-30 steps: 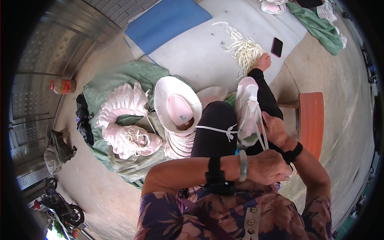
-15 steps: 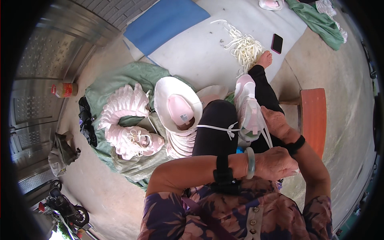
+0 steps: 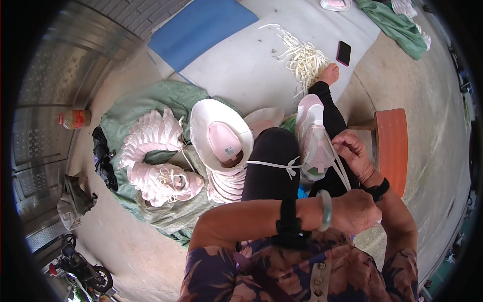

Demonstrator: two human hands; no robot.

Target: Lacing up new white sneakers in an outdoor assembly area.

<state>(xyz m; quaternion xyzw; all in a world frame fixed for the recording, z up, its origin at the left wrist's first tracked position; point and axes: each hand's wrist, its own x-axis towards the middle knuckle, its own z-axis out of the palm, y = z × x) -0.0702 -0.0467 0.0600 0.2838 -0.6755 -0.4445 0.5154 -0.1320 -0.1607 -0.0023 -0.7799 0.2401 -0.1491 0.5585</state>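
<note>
A pink-and-white sneaker lies along my thigh, toe pointing away. A white shoelace stretches from its eyelets down to my left hand, which is closed on it in a fist. Just right of the sneaker, my right hand has its fingers bent in a pinch beside the upper part of the shoelace; its fingertips seem to grip the lace. Round my knee, a white cord is tied in a knot. To the left stands a stack of pale shoe uppers, with a pink insole in the topmost opening.
A curved row of pink-and-white shoe parts lies on a green cloth. Loose white laces are heaped by my foot, near a phone. A red-brown stool stands at right, a jar by the metal door.
My right hand has lifted off the sneaker's side and moved slightly up, fingers now pinched near the lace. My left hand has shifted a little right and down, keeping the shoelace stretched.
</note>
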